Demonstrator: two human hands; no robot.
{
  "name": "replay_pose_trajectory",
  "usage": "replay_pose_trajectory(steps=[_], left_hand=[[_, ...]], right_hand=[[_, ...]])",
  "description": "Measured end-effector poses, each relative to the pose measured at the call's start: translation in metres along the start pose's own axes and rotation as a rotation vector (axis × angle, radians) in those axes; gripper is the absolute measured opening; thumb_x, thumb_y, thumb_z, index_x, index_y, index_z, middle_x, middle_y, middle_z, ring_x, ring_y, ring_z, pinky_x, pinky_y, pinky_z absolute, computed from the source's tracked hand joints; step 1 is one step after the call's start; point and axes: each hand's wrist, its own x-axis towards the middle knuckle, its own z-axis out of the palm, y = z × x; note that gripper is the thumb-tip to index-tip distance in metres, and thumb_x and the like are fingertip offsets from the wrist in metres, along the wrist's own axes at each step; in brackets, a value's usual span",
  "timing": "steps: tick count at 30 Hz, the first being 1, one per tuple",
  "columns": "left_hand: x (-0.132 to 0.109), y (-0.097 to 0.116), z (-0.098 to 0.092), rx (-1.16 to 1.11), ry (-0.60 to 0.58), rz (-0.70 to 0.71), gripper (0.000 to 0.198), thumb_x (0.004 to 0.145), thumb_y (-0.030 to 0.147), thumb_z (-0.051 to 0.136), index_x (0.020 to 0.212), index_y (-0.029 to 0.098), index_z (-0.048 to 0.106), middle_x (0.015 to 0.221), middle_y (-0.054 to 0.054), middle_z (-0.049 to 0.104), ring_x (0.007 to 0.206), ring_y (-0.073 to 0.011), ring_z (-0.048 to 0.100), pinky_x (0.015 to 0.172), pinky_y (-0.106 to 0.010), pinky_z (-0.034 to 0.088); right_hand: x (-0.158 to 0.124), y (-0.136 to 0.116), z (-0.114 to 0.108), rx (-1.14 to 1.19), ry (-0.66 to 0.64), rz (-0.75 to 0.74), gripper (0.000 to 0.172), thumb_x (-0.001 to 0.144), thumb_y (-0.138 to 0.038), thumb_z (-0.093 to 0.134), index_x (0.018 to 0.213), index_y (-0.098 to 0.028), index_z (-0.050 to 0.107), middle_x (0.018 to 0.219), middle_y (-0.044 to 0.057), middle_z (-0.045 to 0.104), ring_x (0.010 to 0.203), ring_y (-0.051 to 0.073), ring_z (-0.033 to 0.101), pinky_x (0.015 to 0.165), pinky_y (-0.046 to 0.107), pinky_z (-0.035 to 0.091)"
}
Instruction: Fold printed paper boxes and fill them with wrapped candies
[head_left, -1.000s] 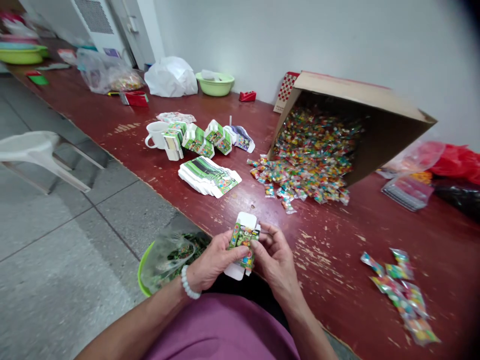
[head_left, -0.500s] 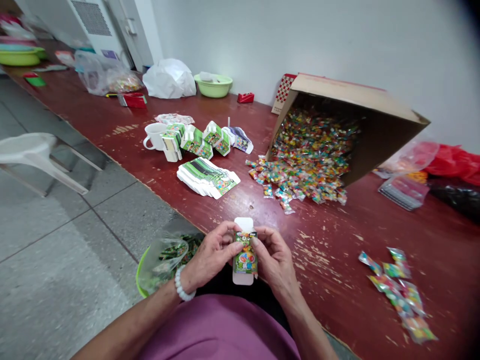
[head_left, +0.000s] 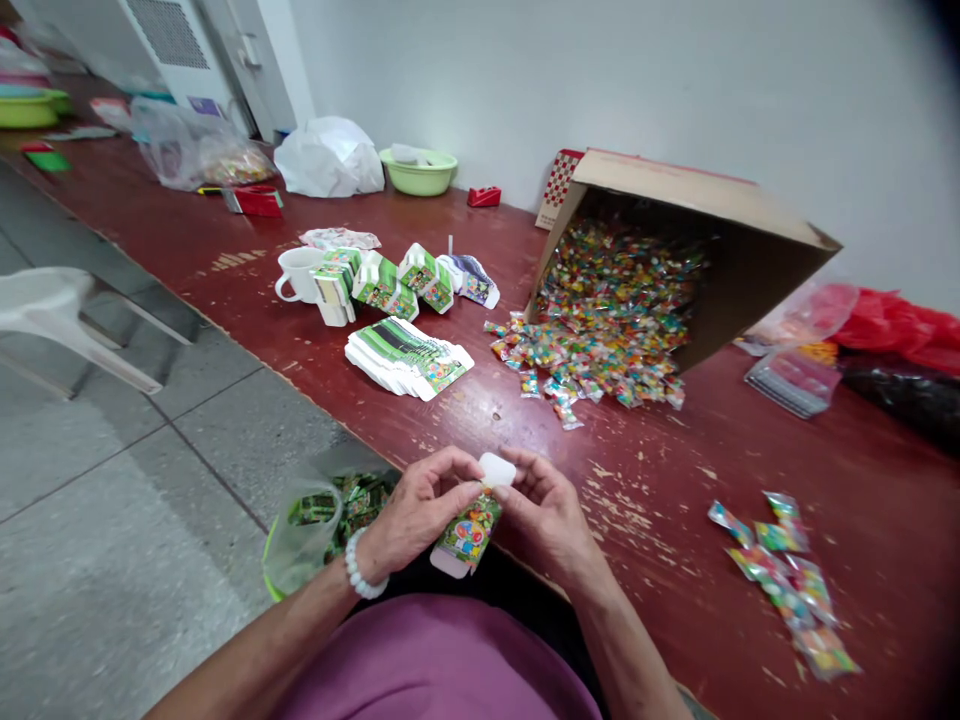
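Between my two hands, above my lap at the table's edge, is a small green printed carton point(head_left: 471, 532) with a white end flap sticking up. My left hand point(head_left: 421, 510), with a beaded bracelet at the wrist, pinches the carton's upper left side. On its upper right, my right hand point(head_left: 546, 510) grips near the flap with thumb and fingers. The carton tilts, its lower end toward the left. Beyond my hands lies a fanned stack of flat cartons point(head_left: 411, 355). Behind that stand several folded green cartons point(head_left: 386, 285) beside a white mug point(head_left: 298, 275).
A cardboard box point(head_left: 675, 180) on its side spills small candy packets point(head_left: 592, 350) onto the red table point(head_left: 637, 520). Several packets point(head_left: 791, 590) lie apart at right. Below the edge at left sits a green tub point(head_left: 274, 560) with dark green packets. A white stool point(head_left: 67, 300) stands left.
The carton has turned from upright to tilted, its lower end swinging left. Both hands still hold it near its top. The view has shifted slightly to the right.
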Motion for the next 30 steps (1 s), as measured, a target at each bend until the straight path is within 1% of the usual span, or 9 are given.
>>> replay_pose_trajectory(steps=[2,4,7,10,13,17,21,26,30], left_hand=[[-0.001,-0.002,0.002,-0.130,0.054,-0.033,0.034,0.078,0.032,0.077,0.099,0.020,0.053,0.084,0.001,0.065,0.076,-0.0112,0.060,0.071,-0.022,0.047],[-0.002,-0.005,0.005,-0.273,0.021,-0.121,0.044,0.079,0.036,0.077,0.108,0.023,0.047,0.087,0.001,0.066,0.075,-0.0122,0.064,0.069,-0.022,0.050],[-0.004,-0.010,0.010,-0.396,-0.152,-0.319,0.045,0.089,0.056,0.057,0.117,0.022,0.049,0.084,-0.002,0.066,0.059,-0.0150,0.067,0.053,-0.024,0.050],[-0.002,-0.014,0.016,-0.430,-0.143,-0.434,0.058,0.091,0.067,0.042,0.123,0.020,0.053,0.073,-0.002,0.064,0.045,-0.0138,0.061,0.042,-0.023,0.047],[0.002,-0.015,0.020,-0.338,-0.068,-0.417,0.062,0.090,0.067,0.044,0.129,0.019,0.054,0.069,-0.002,0.064,0.044,-0.0131,0.060,0.040,-0.021,0.047],[0.005,-0.012,0.024,-0.182,-0.061,-0.313,0.065,0.090,0.068,0.043,0.126,0.016,0.059,0.070,-0.004,0.065,0.046,-0.0127,0.060,0.041,-0.020,0.046],[0.006,-0.013,0.024,-0.120,-0.098,-0.275,0.070,0.092,0.068,0.036,0.127,0.013,0.061,0.071,-0.005,0.066,0.046,-0.0117,0.059,0.042,-0.020,0.045],[0.007,-0.013,0.021,-0.070,-0.125,-0.263,0.074,0.092,0.070,0.035,0.126,0.010,0.063,0.071,-0.007,0.066,0.047,-0.0116,0.058,0.044,-0.019,0.044],[0.006,-0.010,0.024,-0.113,-0.085,-0.256,0.071,0.091,0.068,0.042,0.133,0.014,0.059,0.070,-0.005,0.064,0.049,-0.0122,0.057,0.044,-0.021,0.046]], right_hand=[[-0.002,0.002,-0.002,-0.102,-0.039,-0.029,0.020,0.080,-0.036,0.076,0.091,-0.020,0.071,0.083,0.003,0.069,0.073,0.015,0.063,0.071,0.028,0.051],[-0.004,0.003,-0.003,-0.183,-0.017,-0.107,0.017,0.083,-0.036,0.073,0.081,-0.019,0.070,0.079,0.003,0.067,0.070,0.015,0.062,0.068,0.028,0.051],[-0.007,-0.002,-0.003,-0.295,0.002,-0.204,0.015,0.087,-0.036,0.068,0.085,-0.021,0.071,0.077,0.000,0.063,0.058,0.012,0.059,0.057,0.025,0.049],[-0.009,-0.010,0.000,-0.486,-0.088,-0.279,0.015,0.090,-0.033,0.064,0.095,-0.022,0.073,0.088,0.003,0.066,0.062,0.013,0.062,0.056,0.025,0.049],[-0.009,-0.015,-0.001,-0.517,-0.084,-0.276,0.015,0.090,-0.034,0.065,0.086,-0.021,0.072,0.082,0.004,0.069,0.066,0.015,0.064,0.062,0.026,0.050],[-0.005,-0.013,-0.004,-0.252,-0.076,-0.051,0.019,0.083,-0.036,0.073,0.080,-0.019,0.066,0.066,-0.001,0.067,0.052,0.013,0.061,0.053,0.025,0.048],[0.001,-0.013,-0.005,-0.050,-0.093,0.081,0.021,0.078,-0.036,0.078,0.081,-0.017,0.067,0.074,0.003,0.074,0.049,0.013,0.062,0.050,0.027,0.049],[0.003,-0.016,-0.002,0.020,-0.048,0.071,0.024,0.075,-0.037,0.080,0.074,-0.017,0.067,0.088,0.005,0.076,0.045,0.011,0.061,0.045,0.026,0.048],[-0.003,-0.016,0.001,-0.075,-0.051,-0.031,0.023,0.081,-0.039,0.075,0.076,-0.018,0.068,0.076,0.002,0.072,0.051,0.011,0.060,0.049,0.026,0.049]])
